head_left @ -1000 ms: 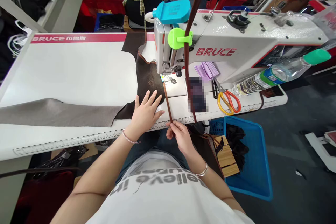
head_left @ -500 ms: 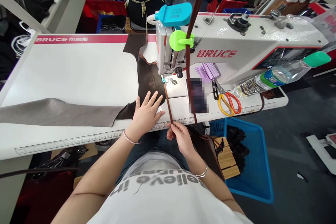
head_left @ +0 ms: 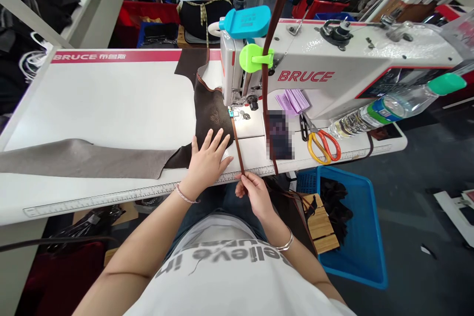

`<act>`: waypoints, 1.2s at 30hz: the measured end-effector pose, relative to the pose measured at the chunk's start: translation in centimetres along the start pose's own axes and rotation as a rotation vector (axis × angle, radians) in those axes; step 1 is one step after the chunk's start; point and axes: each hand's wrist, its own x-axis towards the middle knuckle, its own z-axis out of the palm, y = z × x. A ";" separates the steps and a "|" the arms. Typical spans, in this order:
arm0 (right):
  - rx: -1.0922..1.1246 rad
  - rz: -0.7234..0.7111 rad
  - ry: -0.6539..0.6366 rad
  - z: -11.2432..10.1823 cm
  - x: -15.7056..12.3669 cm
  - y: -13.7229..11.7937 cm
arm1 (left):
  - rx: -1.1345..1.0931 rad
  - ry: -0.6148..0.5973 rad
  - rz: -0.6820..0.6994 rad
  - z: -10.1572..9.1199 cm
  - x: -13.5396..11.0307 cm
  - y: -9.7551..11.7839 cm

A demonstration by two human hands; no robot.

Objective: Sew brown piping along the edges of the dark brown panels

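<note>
The white bench (head_left: 111, 103) carries the sewing machine (head_left: 333, 69), and I place everything else from that machine. To its left, along the near part of the bench, a long grey cloth (head_left: 81, 158) lies flat. Below the machine's right half, on the floor, stands a blue crate (head_left: 355, 217) with dark scraps inside. The dark brown piece (head_left: 213, 108) runs from behind the machine's needle end, past its left side, toward me, where it meets the grey cloth. A clear water bottle (head_left: 392, 106) with a green cap lies on its side against the front of the machine's right end. My left hand (head_left: 207, 160) rests flat in front of the needle end, palm down on the near part of the dark brown piece, fingers spread. My right hand (head_left: 255, 195) is just in front of the machine's needle plate, at the bench's front edge, with its fingers pinching the brown strip (head_left: 237, 145). This narrow strip runs straight from my pinch up to the presser foot, lying just beside the right edge of the dark brown piece. Orange-handled scissors (head_left: 322, 143) lie in front of the machine's middle, and purple tags (head_left: 292, 100) sit under its arm.
</note>
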 end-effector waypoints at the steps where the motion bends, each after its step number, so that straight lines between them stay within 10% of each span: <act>1: 0.001 -0.001 -0.002 0.0 0.0 0.0 | -0.001 0.003 0.000 0.0 0.0 0.0; 36: 0.002 0.005 0.016 0.2 -0.2 -0.3 | -0.002 -0.042 0.006 -0.4 0.2 -0.1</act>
